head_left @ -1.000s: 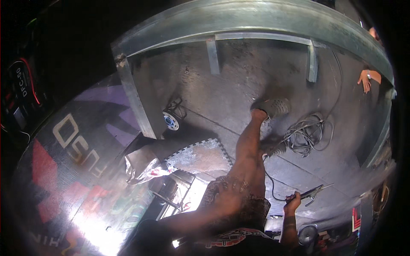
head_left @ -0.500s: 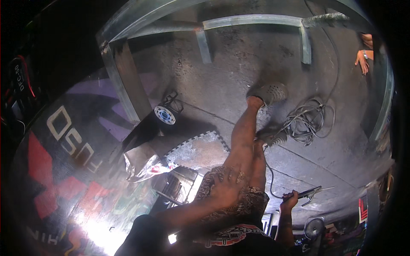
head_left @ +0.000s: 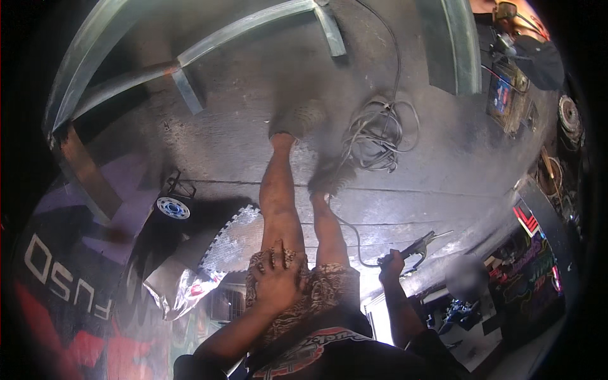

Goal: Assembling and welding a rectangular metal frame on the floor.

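Note:
My left hand (head_left: 277,285) lies flat on my left thigh, fingers spread over the patterned shorts (head_left: 329,285). Off to the right, the fingers of my right hand (head_left: 392,265) are wrapped round the handle of a welding electrode holder (head_left: 415,248). A thin welding rod (head_left: 444,234) sticks out of its jaws, up and to the right. From the handle a dark cable (head_left: 356,237) loops down and back toward my right foot. Beyond my feet, a coil of grey cable (head_left: 378,142) lies on the concrete floor, well apart from both hands.
A grey metal frame (head_left: 247,28) with short legs spans the far side. At the left are a round disc on a black stand (head_left: 173,208), a foam mat (head_left: 231,240) and a crumpled silvery sheet (head_left: 180,291). Another person (head_left: 535,57) is at the far right, near a boxy unit (head_left: 505,95).
The view has swung rightward, so the frame and cable coil sit further left. The other person and the boxy unit now show more. Both hands keep their places and hold.

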Tool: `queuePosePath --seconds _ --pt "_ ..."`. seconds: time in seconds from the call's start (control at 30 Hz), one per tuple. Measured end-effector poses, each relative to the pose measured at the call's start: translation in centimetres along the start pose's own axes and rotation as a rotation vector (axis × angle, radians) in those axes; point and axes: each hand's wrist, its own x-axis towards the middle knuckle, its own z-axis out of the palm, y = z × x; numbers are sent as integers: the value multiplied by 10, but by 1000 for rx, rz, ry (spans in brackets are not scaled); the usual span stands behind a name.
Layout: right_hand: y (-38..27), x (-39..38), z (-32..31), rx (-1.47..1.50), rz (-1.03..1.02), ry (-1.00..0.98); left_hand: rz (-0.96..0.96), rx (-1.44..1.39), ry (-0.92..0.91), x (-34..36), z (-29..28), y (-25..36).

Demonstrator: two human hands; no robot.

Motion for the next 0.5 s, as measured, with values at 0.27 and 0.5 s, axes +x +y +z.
queuePosePath --seconds 0.27,0.5 --pt "5 -8 1 229 184 31 16 65 56 -2 8 -4" --pt "-4 -8 9 213 92 4 -16 76 -4 -2 -13 9"
